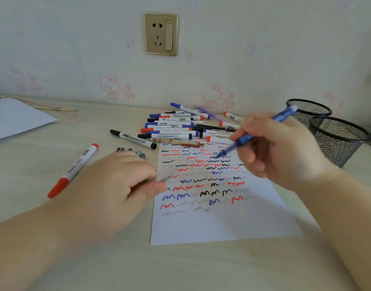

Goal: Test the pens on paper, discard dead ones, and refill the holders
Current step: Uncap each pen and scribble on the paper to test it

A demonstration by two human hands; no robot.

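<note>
My right hand (pixel 281 152) grips a blue pen (pixel 249 137), its tip pointing down at the upper part of the white paper (pixel 222 223), which is covered with red, blue and black squiggles. My left hand (pixel 121 183) is blurred at the paper's left edge and pinches a small clear pen cap (pixel 165 175). A heap of several whiteboard markers (pixel 172 127) lies above the paper. Two black mesh holders (pixel 338 137) stand at the right, apparently with nothing in them.
A red marker (pixel 73 171) and a black marker (pixel 134 139) lie apart on the desk to the left. Small caps (pixel 132 152) sit beside them. Another white sheet (pixel 14 118) lies at the far left. A wall socket (pixel 161 34) is on the wall behind.
</note>
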